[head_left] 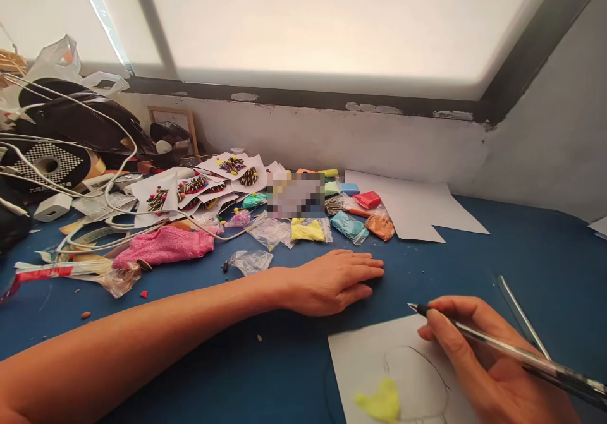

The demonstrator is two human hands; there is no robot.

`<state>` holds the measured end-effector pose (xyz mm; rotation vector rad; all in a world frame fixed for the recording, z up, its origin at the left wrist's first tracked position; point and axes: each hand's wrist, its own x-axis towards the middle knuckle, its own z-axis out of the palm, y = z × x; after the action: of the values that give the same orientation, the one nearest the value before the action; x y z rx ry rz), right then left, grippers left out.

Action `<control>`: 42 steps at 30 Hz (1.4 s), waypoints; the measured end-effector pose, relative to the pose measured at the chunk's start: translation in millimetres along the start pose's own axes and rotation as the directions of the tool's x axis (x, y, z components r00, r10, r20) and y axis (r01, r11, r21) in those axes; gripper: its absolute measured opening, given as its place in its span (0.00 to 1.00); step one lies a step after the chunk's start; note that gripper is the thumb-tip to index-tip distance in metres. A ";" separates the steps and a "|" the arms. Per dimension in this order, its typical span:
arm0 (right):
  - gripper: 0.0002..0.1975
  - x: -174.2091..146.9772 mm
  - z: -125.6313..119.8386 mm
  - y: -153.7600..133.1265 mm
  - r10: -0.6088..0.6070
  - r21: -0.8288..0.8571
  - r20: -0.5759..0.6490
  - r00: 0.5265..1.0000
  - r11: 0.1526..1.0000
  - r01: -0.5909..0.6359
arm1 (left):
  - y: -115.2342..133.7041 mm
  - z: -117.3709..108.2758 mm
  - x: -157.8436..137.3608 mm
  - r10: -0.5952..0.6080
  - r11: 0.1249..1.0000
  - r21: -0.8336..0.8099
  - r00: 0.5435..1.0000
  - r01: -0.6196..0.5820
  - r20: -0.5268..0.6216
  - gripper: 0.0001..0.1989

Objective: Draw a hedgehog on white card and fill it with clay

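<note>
My left hand (334, 282) lies flat on the blue table, fingers stretched to the right, holding nothing. It rests just beyond the upper left edge of a white sheet of paper (351, 354). My right hand (484, 354) grips a pen (512, 345) with a clear barrel and a black grip. The pen's tip points left, over the sheet's far edge. Thin dark lines form a curved outline on the paper. A flat yellow patch (382, 402), which looks like soft clay, sits on the sheet inside the drawing. The sheet's lower part is cut off by the frame.
Clay packets in yellow (308, 229), teal (349, 227) and orange (380, 227) lie beyond my left hand. White paper (412, 203) is behind them. A pink cloth (165, 246), cables and decorated cards (227, 165) crowd the left. A thin clear rod (524, 316) lies at right.
</note>
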<state>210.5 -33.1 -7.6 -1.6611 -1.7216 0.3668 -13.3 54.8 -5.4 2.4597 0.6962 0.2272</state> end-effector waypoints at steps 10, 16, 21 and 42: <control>0.18 6.2 5.4 7.0 0.161 0.027 0.002 0.987 0.987 -0.161 | 44.8 -8.1 -7.6 -0.163 0.964 0.209 0.986 0.165 -0.029 0.14; 0.17 5.0 4.5 4.5 0.178 0.069 -0.001 0.984 0.982 -0.178 | 55.8 -1.9 -9.7 -0.214 0.968 0.141 0.976 0.207 0.035 0.07; 0.17 4.8 4.9 3.4 0.141 0.068 0.008 0.990 0.988 -0.141 | 55.4 6.7 -9.5 -0.222 0.973 0.052 0.975 0.223 -0.028 0.08; 0.15 2.2 7.2 5.7 0.101 0.128 -0.015 0.995 0.987 -0.098 | 61.7 12.9 -7.9 -0.201 0.961 0.196 0.980 0.197 0.003 0.07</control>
<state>210.2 -28.3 -15.7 -1.6564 -1.5697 0.4932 10.4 1.1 18.7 2.5472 0.9911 0.0550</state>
